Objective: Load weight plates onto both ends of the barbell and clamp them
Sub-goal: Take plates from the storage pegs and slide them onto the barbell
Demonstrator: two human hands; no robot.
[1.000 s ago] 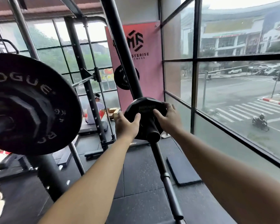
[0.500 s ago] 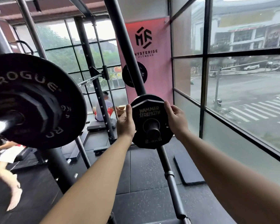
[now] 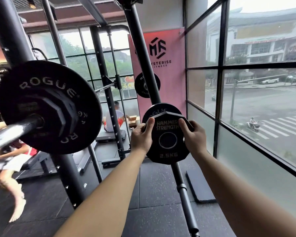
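The person holds the 2.5 kg plate [image 3: 168, 158] just in front of the slanted post [image 3: 184, 194]. The left hand [image 3: 141, 135] and right hand [image 3: 193, 134] each pinch its upper rim, thumbs on the face (the fingers behind are hidden). The barbell [image 3: 10, 132], carrying a large Rogue plate [image 3: 46, 106], lies well left of the post. With so high an edge-only grip, the plate could swing or slip on the way across. It might also knock the post or meet the bar's end off-centre and jam.
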